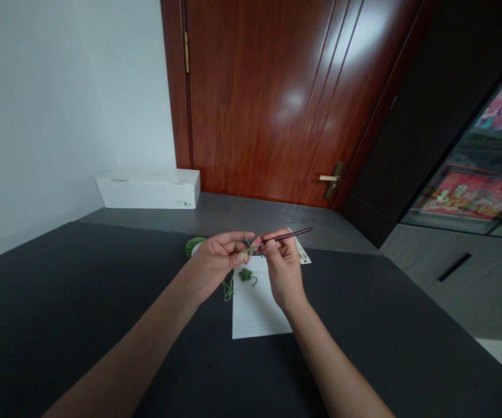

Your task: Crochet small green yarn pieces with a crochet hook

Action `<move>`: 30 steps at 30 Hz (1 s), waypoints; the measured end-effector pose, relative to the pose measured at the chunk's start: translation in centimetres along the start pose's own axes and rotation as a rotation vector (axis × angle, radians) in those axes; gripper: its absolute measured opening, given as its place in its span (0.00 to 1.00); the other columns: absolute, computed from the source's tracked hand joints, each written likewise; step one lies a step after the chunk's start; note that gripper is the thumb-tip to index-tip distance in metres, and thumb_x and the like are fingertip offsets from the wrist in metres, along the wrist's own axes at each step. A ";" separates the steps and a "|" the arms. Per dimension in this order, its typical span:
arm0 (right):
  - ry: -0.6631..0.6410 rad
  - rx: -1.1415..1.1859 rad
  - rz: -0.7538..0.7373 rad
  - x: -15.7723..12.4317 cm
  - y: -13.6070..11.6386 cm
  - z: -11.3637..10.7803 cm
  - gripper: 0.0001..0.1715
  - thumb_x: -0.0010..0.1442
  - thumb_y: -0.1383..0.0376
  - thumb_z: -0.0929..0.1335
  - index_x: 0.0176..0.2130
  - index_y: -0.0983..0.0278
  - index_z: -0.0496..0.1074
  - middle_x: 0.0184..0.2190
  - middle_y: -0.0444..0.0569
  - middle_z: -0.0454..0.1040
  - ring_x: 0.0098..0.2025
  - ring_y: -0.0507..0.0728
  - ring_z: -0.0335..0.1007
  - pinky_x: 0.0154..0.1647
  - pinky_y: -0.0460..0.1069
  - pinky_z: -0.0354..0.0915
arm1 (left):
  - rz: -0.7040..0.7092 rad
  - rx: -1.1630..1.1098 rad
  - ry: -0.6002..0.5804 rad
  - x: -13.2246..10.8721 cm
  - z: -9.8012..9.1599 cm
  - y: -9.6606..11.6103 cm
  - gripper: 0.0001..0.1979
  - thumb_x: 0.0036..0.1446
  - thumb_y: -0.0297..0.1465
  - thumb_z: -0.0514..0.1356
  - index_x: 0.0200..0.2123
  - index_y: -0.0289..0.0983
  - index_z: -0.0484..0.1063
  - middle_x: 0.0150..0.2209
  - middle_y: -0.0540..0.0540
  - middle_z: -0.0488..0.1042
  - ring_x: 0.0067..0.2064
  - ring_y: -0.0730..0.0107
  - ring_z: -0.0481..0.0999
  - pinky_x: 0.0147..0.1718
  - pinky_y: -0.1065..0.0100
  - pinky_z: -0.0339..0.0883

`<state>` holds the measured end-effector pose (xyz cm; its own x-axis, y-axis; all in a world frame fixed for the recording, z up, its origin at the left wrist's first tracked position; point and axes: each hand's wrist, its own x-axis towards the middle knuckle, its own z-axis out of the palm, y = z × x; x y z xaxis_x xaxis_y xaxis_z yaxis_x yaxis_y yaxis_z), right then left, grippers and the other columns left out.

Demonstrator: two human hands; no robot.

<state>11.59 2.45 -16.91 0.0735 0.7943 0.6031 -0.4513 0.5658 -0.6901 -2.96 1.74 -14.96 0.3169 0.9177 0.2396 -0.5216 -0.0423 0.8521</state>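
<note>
My left hand pinches a small piece of green yarn work, with a strand running over its fingers. Between the fingers of my right hand is a dark red crochet hook, its tip at the yarn. Below them a small green crocheted piece with a short tail lies on a white sheet of paper. Loose green yarn hangs or lies beside the paper's left edge. Partly behind my left hand sits a green yarn ball.
The dark table spreads under both arms. A long white box stands at its back left, by the wall. A pale card lies behind my right hand. Beyond are a red-brown door and, at the right, a cabinet.
</note>
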 end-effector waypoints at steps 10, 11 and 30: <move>-0.194 -0.286 -0.351 0.3 -1.3 -0.8 0.02 0.65 0.66 0.68 0.39 0.58 0.70 0.36 0.46 0.79 0.39 0.56 0.77 0.42 0.55 0.70 | -0.131 -0.180 -0.024 0.1 -0.6 0.3 0.18 0.42 0.18 0.70 0.40 0.31 0.81 0.33 0.44 0.78 0.33 0.71 0.74 0.35 0.69 0.67; -0.244 -0.383 -0.432 0.2 -1.4 -1.0 0.03 0.64 0.67 0.69 0.39 0.57 0.71 0.38 0.47 0.80 0.40 0.57 0.77 0.44 0.56 0.70 | -0.136 -0.194 -0.025 0.1 -0.5 0.3 0.19 0.41 0.18 0.70 0.41 0.31 0.81 0.32 0.44 0.78 0.33 0.71 0.74 0.35 0.68 0.68; 0.111 -0.578 -0.267 -0.9 -1.2 -0.4 0.07 0.67 0.63 0.64 0.35 0.60 0.67 0.28 0.44 0.69 0.31 0.55 0.67 0.37 0.51 0.61 | 0.146 0.269 0.069 -0.3 0.5 0.6 0.20 0.47 0.23 0.70 0.46 0.33 0.78 0.27 0.49 0.77 0.29 0.74 0.74 0.32 0.72 0.66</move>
<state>12.44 1.15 -16.81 0.2221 0.6106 0.7601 0.1451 0.7502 -0.6451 -3.03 1.26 -14.29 0.1944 0.9186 0.3442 -0.3262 -0.2704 0.9058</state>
